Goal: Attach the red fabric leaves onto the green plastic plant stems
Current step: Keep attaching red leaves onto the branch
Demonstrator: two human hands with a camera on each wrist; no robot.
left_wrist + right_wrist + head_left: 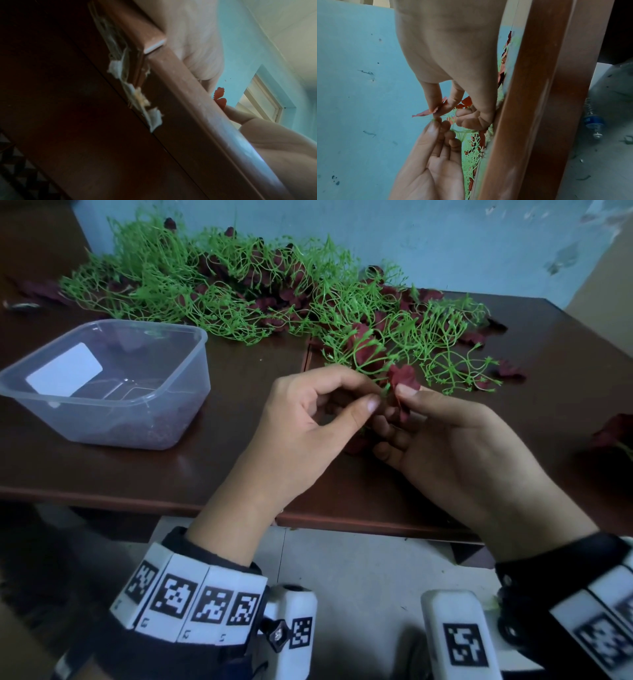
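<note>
Just in front of the stem pile [260,289], the left hand [308,419] pinches a thin, springy stem [385,386] near its tip while the right hand [455,436] pinches a limp, light leaf [406,378] by its base.

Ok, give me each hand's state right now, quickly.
Left hand: pinches the tip of a thin green plastic stem between thumb and forefinger.
Right hand: pinches a dark red fabric leaf by the stem tip.
</note>
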